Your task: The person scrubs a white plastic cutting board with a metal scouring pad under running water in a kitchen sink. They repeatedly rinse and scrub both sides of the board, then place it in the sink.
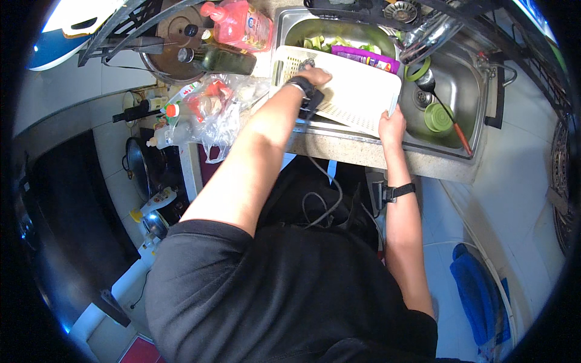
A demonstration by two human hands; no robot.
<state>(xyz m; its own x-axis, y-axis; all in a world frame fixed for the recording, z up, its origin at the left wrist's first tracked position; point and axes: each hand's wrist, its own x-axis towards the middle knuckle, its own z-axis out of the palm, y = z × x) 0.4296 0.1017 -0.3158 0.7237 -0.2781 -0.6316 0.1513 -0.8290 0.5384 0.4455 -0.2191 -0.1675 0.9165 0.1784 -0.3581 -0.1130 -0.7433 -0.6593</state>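
A white plastic drain basket (357,83) with slotted holes is tilted over the left basin of the steel sink. My right hand (392,126) grips its near right corner, fingers wrapped over the rim. My left hand (316,77) is inside the basket towards its left end, fingers curled. A small dark greyish thing (308,62) shows at those fingers, too little of it to name. Behind the basket, pieces of green vegetable (327,42) and a purple packet (363,57) lie in the left basin.
In the right basin (475,97) are a long-handled utensil (445,106) with an orange grip and a green round container (437,117). Left of the sink stand a pink soap bottle (245,27), a dark glass bottle (224,59) and crumpled plastic bags (221,115). A black rack overhangs the sink.
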